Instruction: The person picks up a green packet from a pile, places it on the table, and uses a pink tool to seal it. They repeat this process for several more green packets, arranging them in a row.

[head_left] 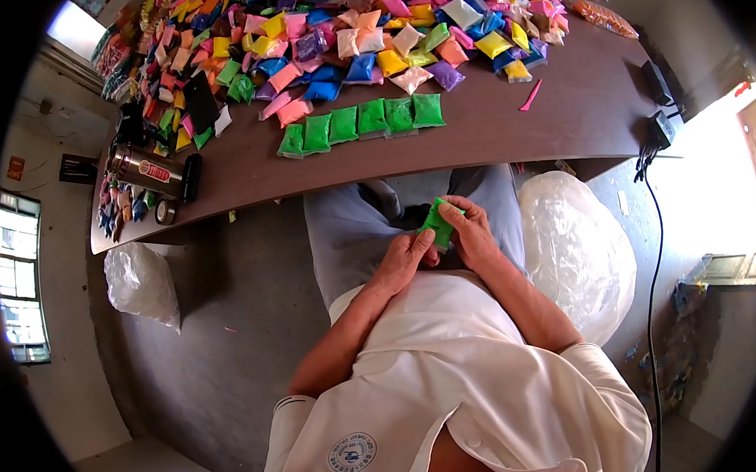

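Note:
Over my lap, my left hand [403, 260] and my right hand [470, 230] both grip a small bright green packet [436, 222]. The left thumb presses its lower edge, while the right fingers close over its upper right side. Part of the packet is hidden behind the fingers. Just beyond, several similar green packets [344, 125] lie side by side in a slightly uneven row along the near part of the brown table [483, 138].
A large heap of multicoloured packets [362, 66] covers the table's far side. Left are a dark phone [201, 102], a metal flask [146, 168] and a tape roll [165, 212]. A pink stick [530, 95] lies right, near a black cable [657, 215]. Plastic bags [577, 257] flank my legs.

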Demonstrator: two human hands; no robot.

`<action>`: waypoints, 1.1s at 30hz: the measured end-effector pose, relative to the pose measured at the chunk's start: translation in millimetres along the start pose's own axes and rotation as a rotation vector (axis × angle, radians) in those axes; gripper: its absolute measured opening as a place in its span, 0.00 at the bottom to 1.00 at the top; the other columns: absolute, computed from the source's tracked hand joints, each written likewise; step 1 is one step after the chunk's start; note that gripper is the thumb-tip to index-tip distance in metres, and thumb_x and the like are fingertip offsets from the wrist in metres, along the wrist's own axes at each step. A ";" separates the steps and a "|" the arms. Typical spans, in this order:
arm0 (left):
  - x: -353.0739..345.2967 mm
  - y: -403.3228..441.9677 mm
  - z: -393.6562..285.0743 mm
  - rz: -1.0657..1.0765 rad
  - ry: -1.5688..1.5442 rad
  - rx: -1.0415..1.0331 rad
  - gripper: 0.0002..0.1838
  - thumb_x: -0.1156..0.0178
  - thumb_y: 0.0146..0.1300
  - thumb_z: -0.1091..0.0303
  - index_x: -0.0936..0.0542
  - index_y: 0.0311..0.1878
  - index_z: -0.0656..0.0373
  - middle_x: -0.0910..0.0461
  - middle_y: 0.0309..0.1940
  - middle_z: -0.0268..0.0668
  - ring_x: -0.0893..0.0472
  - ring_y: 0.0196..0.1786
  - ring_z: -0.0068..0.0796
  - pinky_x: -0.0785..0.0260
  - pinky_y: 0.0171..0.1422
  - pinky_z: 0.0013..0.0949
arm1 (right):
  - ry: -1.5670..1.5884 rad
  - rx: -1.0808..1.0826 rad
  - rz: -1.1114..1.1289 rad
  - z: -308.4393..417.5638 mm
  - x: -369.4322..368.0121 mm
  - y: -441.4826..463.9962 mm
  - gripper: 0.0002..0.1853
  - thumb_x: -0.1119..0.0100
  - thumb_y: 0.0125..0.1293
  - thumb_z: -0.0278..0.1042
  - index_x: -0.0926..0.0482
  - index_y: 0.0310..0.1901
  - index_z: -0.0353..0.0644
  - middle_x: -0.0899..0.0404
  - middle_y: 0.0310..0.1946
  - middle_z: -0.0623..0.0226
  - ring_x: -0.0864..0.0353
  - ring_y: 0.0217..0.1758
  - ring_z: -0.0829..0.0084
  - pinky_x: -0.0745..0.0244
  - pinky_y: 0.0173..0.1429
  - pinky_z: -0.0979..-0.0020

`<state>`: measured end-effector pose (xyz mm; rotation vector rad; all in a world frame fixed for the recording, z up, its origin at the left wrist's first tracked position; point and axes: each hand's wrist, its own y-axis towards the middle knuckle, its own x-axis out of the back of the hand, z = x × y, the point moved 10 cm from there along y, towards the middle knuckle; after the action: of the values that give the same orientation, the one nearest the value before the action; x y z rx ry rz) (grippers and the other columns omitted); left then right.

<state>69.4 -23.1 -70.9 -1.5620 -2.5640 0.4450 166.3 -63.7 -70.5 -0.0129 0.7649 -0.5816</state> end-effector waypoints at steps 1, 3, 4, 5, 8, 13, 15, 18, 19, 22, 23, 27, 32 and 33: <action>-0.3 0.1 0.7 0.005 0.000 0.002 0.30 0.53 0.64 0.41 0.26 0.23 0.62 0.24 0.22 0.36 0.26 0.28 0.24 0.33 0.38 0.26 | 0.000 0.000 0.000 -0.9 1.1 0.6 0.10 0.45 0.64 0.32 0.25 0.41 0.33 0.22 0.29 0.65 0.23 0.29 0.76 0.25 0.33 0.74; -0.9 0.2 1.9 0.008 -0.001 0.005 0.30 0.53 0.64 0.41 0.27 0.23 0.62 0.24 0.22 0.36 0.26 0.28 0.24 0.33 0.38 0.27 | -0.032 -0.007 0.019 -2.9 2.7 1.3 0.10 0.45 0.64 0.33 0.24 0.40 0.35 0.21 0.29 0.65 0.23 0.30 0.76 0.27 0.33 0.75; -1.4 0.2 2.5 0.012 -0.001 0.008 0.30 0.53 0.64 0.41 0.27 0.23 0.62 0.24 0.22 0.36 0.26 0.28 0.24 0.33 0.38 0.27 | -0.032 -0.007 0.019 -2.3 3.6 1.3 0.10 0.45 0.64 0.33 0.24 0.40 0.35 0.21 0.29 0.65 0.23 0.30 0.76 0.27 0.33 0.75; -1.3 0.1 2.8 0.012 -0.001 0.008 0.30 0.53 0.64 0.41 0.27 0.23 0.62 0.24 0.22 0.36 0.26 0.28 0.24 0.33 0.38 0.27 | 0.014 -0.032 0.030 -4.1 3.3 1.1 0.10 0.45 0.64 0.35 0.24 0.39 0.35 0.21 0.29 0.65 0.23 0.29 0.76 0.27 0.33 0.76; 0.0 0.3 3.4 0.009 -0.020 0.001 0.30 0.54 0.64 0.41 0.27 0.24 0.62 0.24 0.22 0.37 0.26 0.28 0.24 0.33 0.38 0.27 | 0.084 -0.124 0.030 -5.3 -5.9 -4.0 0.12 0.45 0.64 0.38 0.23 0.36 0.36 0.21 0.27 0.65 0.23 0.28 0.76 0.29 0.30 0.77; 1.8 -0.1 -0.6 -0.007 -0.059 -0.035 0.30 0.55 0.66 0.42 0.26 0.25 0.63 0.24 0.23 0.37 0.26 0.29 0.24 0.32 0.38 0.26 | -0.113 -0.243 0.167 -24.1 -10.5 -10.0 0.12 0.45 0.64 0.38 0.23 0.32 0.37 0.22 0.21 0.66 0.24 0.22 0.77 0.34 0.24 0.79; 0.2 -1.3 -4.3 -0.001 -0.033 -0.024 0.30 0.56 0.66 0.42 0.26 0.26 0.64 0.24 0.24 0.37 0.26 0.29 0.24 0.32 0.38 0.26 | -0.320 -0.109 0.176 -15.3 -6.5 -6.2 0.12 0.45 0.64 0.38 0.23 0.31 0.38 0.23 0.18 0.67 0.26 0.19 0.78 0.38 0.21 0.80; -0.9 -2.6 -8.3 0.009 0.014 -0.020 0.31 0.56 0.66 0.42 0.25 0.27 0.64 0.23 0.24 0.37 0.26 0.29 0.24 0.32 0.38 0.26 | -0.215 -0.077 0.229 -3.7 -24.1 -11.1 0.11 0.45 0.64 0.38 0.23 0.31 0.39 0.23 0.18 0.68 0.26 0.19 0.79 0.39 0.21 0.80; -1.3 -2.8 -9.4 0.013 0.035 -0.027 0.31 0.57 0.66 0.42 0.25 0.28 0.65 0.23 0.25 0.37 0.26 0.29 0.24 0.32 0.38 0.26 | -0.215 -0.077 0.229 -3.9 -23.4 -10.7 0.11 0.45 0.64 0.38 0.23 0.31 0.39 0.23 0.18 0.68 0.26 0.19 0.79 0.39 0.21 0.80; 1.9 0.0 -2.9 0.009 -0.022 -0.040 0.27 0.54 0.66 0.45 0.21 0.34 0.65 0.23 0.24 0.34 0.26 0.28 0.21 0.31 0.36 0.24 | -0.267 -0.098 0.202 -6.5 -18.9 -10.5 0.10 0.46 0.64 0.36 0.23 0.31 0.39 0.23 0.20 0.69 0.26 0.20 0.81 0.38 0.23 0.81; 2.1 0.4 -0.1 0.009 -0.022 -0.041 0.27 0.54 0.66 0.45 0.21 0.34 0.65 0.23 0.24 0.34 0.26 0.28 0.21 0.31 0.36 0.24 | -0.233 -0.114 0.208 -6.5 -21.4 -12.2 0.10 0.47 0.64 0.36 0.23 0.31 0.38 0.23 0.21 0.69 0.26 0.21 0.81 0.38 0.24 0.81; 5.8 1.3 -0.3 -0.034 -0.047 -0.054 0.28 0.54 0.66 0.45 0.22 0.33 0.66 0.22 0.25 0.36 0.25 0.27 0.22 0.30 0.36 0.25 | -0.315 -0.053 0.302 -4.1 -24.6 -12.3 0.09 0.47 0.64 0.35 0.23 0.34 0.38 0.22 0.23 0.69 0.26 0.23 0.81 0.36 0.26 0.81; 6.6 0.8 -4.9 -0.048 -0.035 -0.063 0.28 0.54 0.66 0.46 0.22 0.30 0.66 0.22 0.24 0.36 0.25 0.27 0.22 0.30 0.36 0.25 | -0.296 -0.062 0.241 -2.9 -23.0 -11.5 0.10 0.46 0.64 0.37 0.23 0.35 0.38 0.22 0.24 0.71 0.26 0.23 0.82 0.36 0.26 0.81; 8.0 0.6 -3.5 -0.063 -0.036 -0.054 0.28 0.54 0.66 0.45 0.23 0.29 0.65 0.23 0.23 0.36 0.25 0.27 0.22 0.30 0.35 0.25 | -0.259 -0.066 0.207 -3.3 -20.2 -11.1 0.11 0.45 0.64 0.38 0.23 0.36 0.38 0.22 0.24 0.71 0.26 0.23 0.82 0.36 0.27 0.81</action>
<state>67.0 -15.1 -68.2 -1.4990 -2.6651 0.4051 147.0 -62.3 -57.4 -0.0681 0.5249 -0.3493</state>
